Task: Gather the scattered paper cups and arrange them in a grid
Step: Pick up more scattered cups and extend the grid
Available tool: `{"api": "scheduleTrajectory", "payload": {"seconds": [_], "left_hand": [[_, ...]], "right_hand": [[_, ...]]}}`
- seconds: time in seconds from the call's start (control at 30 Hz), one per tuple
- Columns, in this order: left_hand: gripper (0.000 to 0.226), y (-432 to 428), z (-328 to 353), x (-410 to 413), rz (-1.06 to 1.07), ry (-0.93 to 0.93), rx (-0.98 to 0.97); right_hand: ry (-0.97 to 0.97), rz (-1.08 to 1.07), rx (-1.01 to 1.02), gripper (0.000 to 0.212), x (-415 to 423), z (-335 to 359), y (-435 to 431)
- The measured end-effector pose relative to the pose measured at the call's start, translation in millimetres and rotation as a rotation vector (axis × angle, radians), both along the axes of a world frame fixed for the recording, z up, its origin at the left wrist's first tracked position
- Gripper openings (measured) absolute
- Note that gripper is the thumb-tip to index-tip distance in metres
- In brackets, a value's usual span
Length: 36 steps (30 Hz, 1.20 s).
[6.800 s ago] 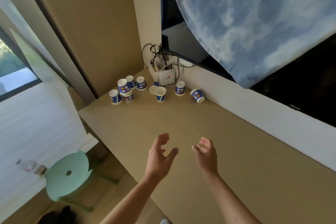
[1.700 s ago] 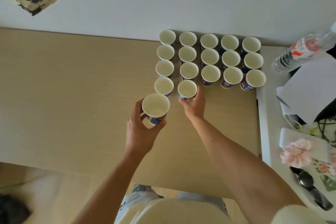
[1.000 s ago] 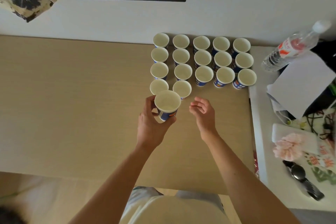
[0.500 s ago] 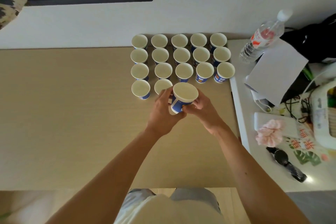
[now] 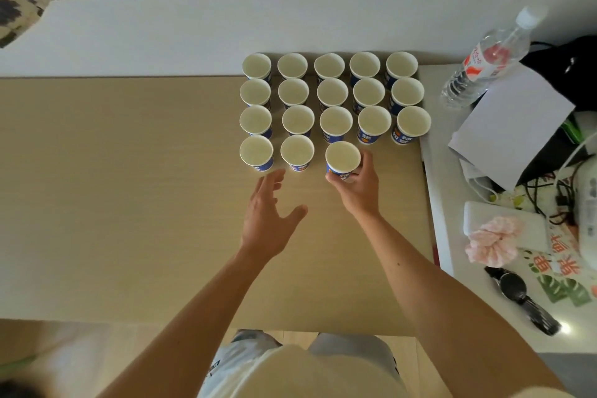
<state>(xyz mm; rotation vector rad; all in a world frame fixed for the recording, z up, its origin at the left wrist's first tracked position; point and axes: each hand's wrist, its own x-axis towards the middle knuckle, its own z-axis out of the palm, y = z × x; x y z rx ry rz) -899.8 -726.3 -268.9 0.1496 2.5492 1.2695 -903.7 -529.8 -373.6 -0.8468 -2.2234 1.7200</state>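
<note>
I noted right hand [image 5: 355, 194] grasping cup [image 5: 342, 157] at frame centre, third spot in nearest row of grid of cups [image 5: 332, 95]. Left hand [image 5: 268, 216] released, fingers spread, lower left of it, over table [image 5: 129, 203].

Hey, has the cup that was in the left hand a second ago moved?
Yes. The cup has gone rightward along the front row, past the second cup, into the third slot, where the right hand now grips it.
</note>
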Motion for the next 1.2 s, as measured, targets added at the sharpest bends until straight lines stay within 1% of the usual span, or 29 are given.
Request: {"api": "scheduleTrajectory", "payload": {"seconds": [0.17,0.53,0.8,0.93,1.07,1.2], "left_hand": [[0.067,-8,0,2,0.033,-0.002,-0.011],[0.059,-9,2,10,0.019,0.012,0.008],[0.057,-9,0,7,0.016,0.021,0.022],[0.057,-12,-3,7,0.026,0.021,0.025],[0.057,-17,-5,5,0.042,0.018,0.025],[0.055,-26,-3,1,0.095,0.012,0.039]], "right_hand": [[-0.011,0.023,0.100,0.058,-8,-15,1],[0.000,-0.027,0.131,0.054,-17,-25,-1],[-0.003,-0.046,0.175,0.058,-23,-28,-4],[0.001,-0.036,0.160,0.062,-23,-29,-2],[-0.049,-0.038,0.145,0.075,-11,-31,-5],[-0.091,-0.098,0.184,0.069,32,-33,-22]]}}
